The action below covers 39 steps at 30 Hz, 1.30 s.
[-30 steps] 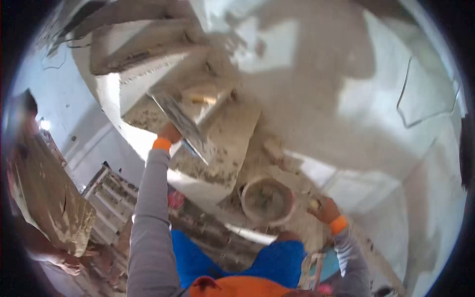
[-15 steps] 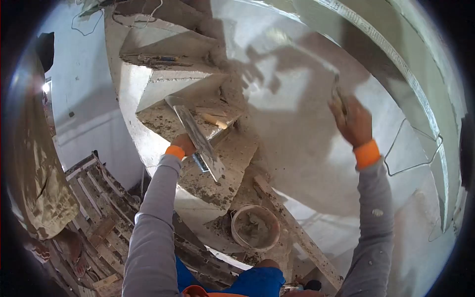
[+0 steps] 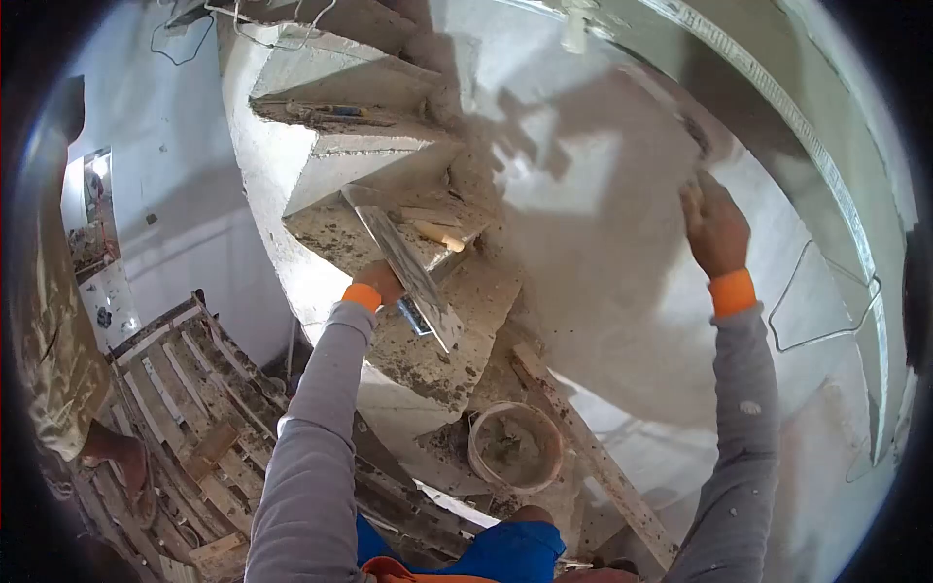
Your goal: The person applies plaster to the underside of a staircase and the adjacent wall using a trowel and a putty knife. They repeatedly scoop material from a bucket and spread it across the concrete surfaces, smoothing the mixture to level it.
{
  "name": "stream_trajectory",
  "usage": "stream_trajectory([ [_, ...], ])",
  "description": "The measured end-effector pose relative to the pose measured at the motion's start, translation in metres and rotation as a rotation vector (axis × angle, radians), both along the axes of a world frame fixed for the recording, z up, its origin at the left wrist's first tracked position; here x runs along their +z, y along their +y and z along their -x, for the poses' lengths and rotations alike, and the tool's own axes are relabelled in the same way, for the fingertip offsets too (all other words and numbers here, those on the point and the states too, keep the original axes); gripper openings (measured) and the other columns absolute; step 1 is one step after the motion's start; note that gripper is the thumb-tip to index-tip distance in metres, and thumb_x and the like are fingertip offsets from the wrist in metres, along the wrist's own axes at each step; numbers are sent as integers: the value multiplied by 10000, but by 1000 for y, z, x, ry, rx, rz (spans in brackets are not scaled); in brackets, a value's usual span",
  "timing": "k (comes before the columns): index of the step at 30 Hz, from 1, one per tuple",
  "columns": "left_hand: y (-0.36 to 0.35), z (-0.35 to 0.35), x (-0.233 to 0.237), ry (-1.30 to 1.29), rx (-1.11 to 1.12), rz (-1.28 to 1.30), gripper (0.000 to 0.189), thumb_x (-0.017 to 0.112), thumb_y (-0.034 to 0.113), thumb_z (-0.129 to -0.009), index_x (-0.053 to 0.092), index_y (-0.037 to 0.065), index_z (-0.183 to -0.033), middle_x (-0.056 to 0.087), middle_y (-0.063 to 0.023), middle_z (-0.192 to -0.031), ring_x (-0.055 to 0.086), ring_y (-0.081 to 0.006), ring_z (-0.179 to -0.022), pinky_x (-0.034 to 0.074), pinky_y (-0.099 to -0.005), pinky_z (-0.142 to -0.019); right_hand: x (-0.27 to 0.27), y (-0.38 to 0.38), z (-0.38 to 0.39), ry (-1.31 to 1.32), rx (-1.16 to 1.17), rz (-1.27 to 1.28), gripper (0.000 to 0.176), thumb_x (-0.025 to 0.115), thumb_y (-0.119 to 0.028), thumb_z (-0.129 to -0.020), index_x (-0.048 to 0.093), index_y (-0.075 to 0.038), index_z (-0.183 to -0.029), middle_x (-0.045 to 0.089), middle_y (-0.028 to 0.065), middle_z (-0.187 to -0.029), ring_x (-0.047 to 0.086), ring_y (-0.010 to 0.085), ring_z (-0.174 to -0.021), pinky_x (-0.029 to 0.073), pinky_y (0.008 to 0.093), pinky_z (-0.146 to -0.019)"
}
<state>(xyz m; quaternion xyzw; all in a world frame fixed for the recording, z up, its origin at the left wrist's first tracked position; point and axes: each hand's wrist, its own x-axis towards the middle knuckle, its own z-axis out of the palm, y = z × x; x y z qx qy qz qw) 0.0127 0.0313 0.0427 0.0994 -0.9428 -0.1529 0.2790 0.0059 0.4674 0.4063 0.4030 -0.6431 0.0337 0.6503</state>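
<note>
My left hand (image 3: 382, 282) is closed around the blue handle of a plastering trowel (image 3: 406, 267), whose long flat metal blade is tilted above the concrete steps. My right hand (image 3: 717, 225) is raised at the right, in front of the curved, smooth grey wall (image 3: 612, 262). Its fingers grip a long-handled brush (image 3: 575, 31); the pale head reaches up and left, and the handle is smeared by motion. Behind the trowel, a tool with a light wooden handle (image 3: 439, 236) lies on a step. Below stands a round bucket (image 3: 557, 455) containing grey mortar.
Concrete steps (image 3: 364, 160) climb away, with a blue-handled tool (image 3: 340, 110) on one. A wooden plank (image 3: 598, 457) leans beside the bucket. At left, another person's foot (image 3: 141, 476) rests on wooden slats (image 3: 209, 452). A bent wire (image 3: 821, 338) hangs at right.
My right hand and the brush have moved up and right along the wall, partly because the whole view has shifted. My left hand still holds the trowel over the steps.
</note>
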Motion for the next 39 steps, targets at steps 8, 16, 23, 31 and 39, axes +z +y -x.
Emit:
stream_trajectory([
  [8,17,-25,28,-185,-2,-24,421,418,325,-905,542,107,-1244,499,-140,-1310,491,-315,-1176,402,-372,-990,37,-76,-30,-2,-141,20,370,483,-441,-892,586,-105,-1005,645,157,-906,625,368,-763,495,465,-656],
  [16,17,-31,29,-82,-2,36,335,553,280,-774,655,104,-1040,631,-166,-1074,591,-339,-1009,471,-402,-859,28,-36,-17,129,90,26,345,520,-381,-906,599,-143,-1142,638,127,-1068,627,322,-908,510,389,-758],
  [23,24,-34,33,-12,66,-96,349,548,336,-790,670,83,-996,639,-172,-1048,600,-348,-978,474,-415,-840,9,-17,13,128,-34,-141,328,520,-351,-919,617,-123,-1134,633,133,-1091,623,287,-969,510,358,-766],
  [31,-7,2,-3,-88,41,189,365,511,313,-817,628,142,-1118,628,-110,-1121,591,-308,-1028,467,-385,-880,-4,-29,-18,-18,-33,-96,285,520,-369,-902,582,-115,-1015,642,120,-939,627,330,-802,508,421,-668],
  [39,10,-17,17,-57,31,20,362,507,312,-826,623,134,-1119,615,-151,-1125,594,-350,-993,489,-421,-836,47,-49,12,79,-145,8,330,479,-393,-908,569,-110,-1052,643,160,-913,623,375,-802,497,474,-674],
])
